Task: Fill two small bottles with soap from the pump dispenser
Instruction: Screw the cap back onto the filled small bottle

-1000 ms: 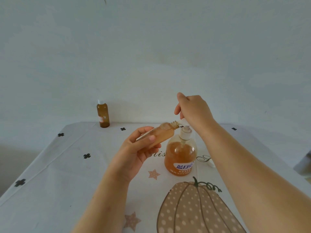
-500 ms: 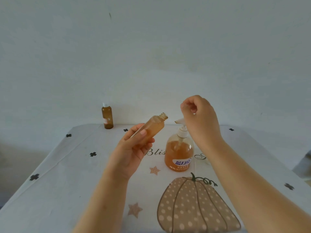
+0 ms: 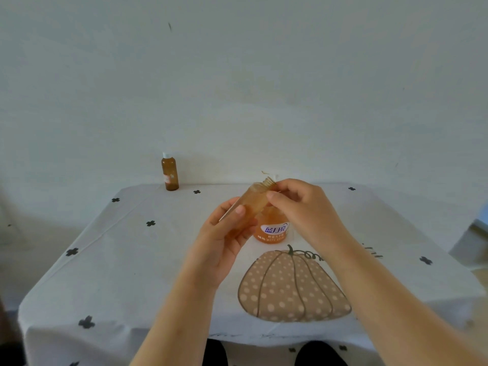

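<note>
Your left hand (image 3: 224,233) is gripping the uncapped small bottle (image 3: 253,203), tilted, over mid-table (image 3: 132,260), in front of the pump dispenser (image 3: 273,229). Your right hand (image 3: 298,204) is curling at its neck; grip unclear. Tilting it further risks spilling soap.

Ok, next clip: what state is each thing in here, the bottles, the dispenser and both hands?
Held bottle: uncapped, tilted, mouth pointing up and right.
Far bottle: capped, upright, at the far edge of the table.
Pump dispenser: upright on the table, mostly hidden behind the hands.
Left hand: grips the held bottle.
Right hand: fingers curled at the held bottle's neck, thumb on it; grip unclear.
</note>
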`<state>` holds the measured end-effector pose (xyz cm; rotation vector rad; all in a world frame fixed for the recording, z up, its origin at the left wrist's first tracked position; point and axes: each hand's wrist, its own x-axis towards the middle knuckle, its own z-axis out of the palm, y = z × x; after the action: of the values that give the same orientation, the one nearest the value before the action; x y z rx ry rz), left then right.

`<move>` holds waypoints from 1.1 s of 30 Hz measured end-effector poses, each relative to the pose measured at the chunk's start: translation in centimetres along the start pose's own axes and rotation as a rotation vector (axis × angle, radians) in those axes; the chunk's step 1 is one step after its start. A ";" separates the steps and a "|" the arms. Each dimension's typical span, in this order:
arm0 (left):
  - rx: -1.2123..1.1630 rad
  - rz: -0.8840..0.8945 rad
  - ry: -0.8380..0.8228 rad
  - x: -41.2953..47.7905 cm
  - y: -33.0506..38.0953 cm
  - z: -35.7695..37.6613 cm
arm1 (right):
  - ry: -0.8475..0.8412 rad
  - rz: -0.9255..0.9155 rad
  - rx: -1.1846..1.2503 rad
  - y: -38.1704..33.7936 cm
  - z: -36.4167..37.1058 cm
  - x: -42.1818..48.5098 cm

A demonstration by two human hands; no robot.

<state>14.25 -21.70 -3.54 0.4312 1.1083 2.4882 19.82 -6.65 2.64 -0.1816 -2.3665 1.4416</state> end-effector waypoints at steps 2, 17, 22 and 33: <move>0.064 0.002 -0.001 -0.4 -0.4 0.2 | -0.003 0.000 0.015 0.2 -0.7 -0.5; 0.966 0.088 0.068 0.4 -5.0 2.0 | -0.009 0.027 -0.060 4.7 -3.3 -1.7; 1.054 0.126 0.119 0.7 -7.0 2.4 | 0.010 0.054 -0.086 6.4 -3.5 -1.4; 1.045 0.116 0.143 0.6 -8.3 1.8 | 0.256 0.103 -0.177 9.6 -5.6 1.2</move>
<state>16.30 -15.21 -8.59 0.5879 2.4506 1.8344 20.05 2.84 -3.18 -0.5102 -2.2969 1.1709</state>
